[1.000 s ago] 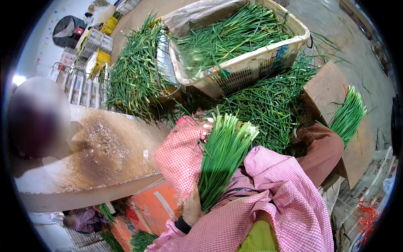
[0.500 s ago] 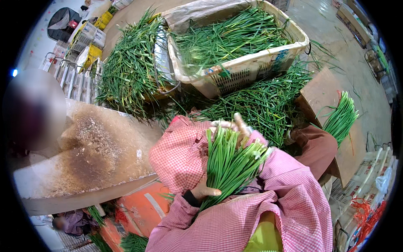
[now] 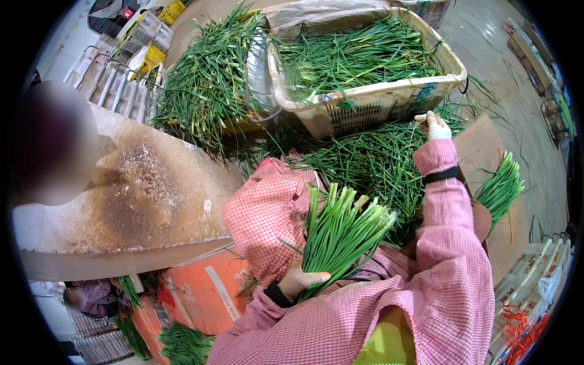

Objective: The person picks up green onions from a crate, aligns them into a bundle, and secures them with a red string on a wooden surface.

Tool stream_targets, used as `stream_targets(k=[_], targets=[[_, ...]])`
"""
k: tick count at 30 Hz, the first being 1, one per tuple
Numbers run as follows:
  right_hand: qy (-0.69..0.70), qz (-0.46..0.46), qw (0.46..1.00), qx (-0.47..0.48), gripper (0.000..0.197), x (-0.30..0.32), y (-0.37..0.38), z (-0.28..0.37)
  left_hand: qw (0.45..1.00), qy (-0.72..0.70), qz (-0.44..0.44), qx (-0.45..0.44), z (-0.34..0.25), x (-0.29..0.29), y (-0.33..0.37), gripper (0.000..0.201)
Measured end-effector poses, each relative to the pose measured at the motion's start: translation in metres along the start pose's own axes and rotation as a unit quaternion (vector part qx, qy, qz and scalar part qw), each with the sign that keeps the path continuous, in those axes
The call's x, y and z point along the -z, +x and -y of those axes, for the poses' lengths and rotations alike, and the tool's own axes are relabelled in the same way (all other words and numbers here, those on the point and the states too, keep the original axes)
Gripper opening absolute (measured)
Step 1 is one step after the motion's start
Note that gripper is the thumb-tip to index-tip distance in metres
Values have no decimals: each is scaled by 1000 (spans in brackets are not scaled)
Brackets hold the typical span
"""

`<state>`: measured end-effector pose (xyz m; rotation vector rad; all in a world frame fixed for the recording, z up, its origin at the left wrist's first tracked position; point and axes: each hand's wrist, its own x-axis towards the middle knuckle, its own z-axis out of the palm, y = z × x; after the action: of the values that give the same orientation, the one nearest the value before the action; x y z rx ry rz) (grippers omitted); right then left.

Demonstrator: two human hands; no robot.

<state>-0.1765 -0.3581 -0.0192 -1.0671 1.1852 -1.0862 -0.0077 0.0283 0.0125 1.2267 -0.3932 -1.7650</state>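
My left hand (image 3: pixel 300 278) is wrapped round a bunch of garlic chives (image 3: pixel 347 234), thumb across its stalks. The bunch lies over my lap, pale cut ends fanned upward. My right hand (image 3: pixel 434 126), in a whitish covering, is stretched out beside the front right corner of a white plastic crate (image 3: pixel 365 115). Its fingers are bent together in a pinch; whatever may be between them is too small to make out. Below that hand lies a heap of loose chives (image 3: pixel 371 158), and more chives (image 3: pixel 365 55) fill the crate.
Another chive pile (image 3: pixel 210 79) stands left of the crate. A tied bunch (image 3: pixel 502 187) rests on a brown board (image 3: pixel 480 146) at right. At left is a stained tabletop (image 3: pixel 146 176), with a person (image 3: pixel 55 143) beside it. Red ties (image 3: pixel 523 328) hang over crates at lower right.
My right hand has left the pale ends of the bunch and reached forward and right, towards the crate's corner. My left hand still holds the bunch. The view has shifted slightly.
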Motion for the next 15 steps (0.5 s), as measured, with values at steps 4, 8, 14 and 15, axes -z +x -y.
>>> stream_targets(k=[4, 8, 14, 15], targets=[[-291, 351, 890, 2, 49, -38, -35, 11, 1000, 5, 15, 15, 4, -1, 3, 65], [-167, 743, 648, -31, 41, -99, -97, 28, 999, 5, 43, 25, 1, -4, 4, 74], [-79, 380, 904, -178, 35, -106, -68, 47, 998, -25, 60, -13, 6, -2, 5, 70], [52, 230, 966, -103, 36, -75, -21, 23, 997, -23, 78, -18, 8, -3, 10, 69]])
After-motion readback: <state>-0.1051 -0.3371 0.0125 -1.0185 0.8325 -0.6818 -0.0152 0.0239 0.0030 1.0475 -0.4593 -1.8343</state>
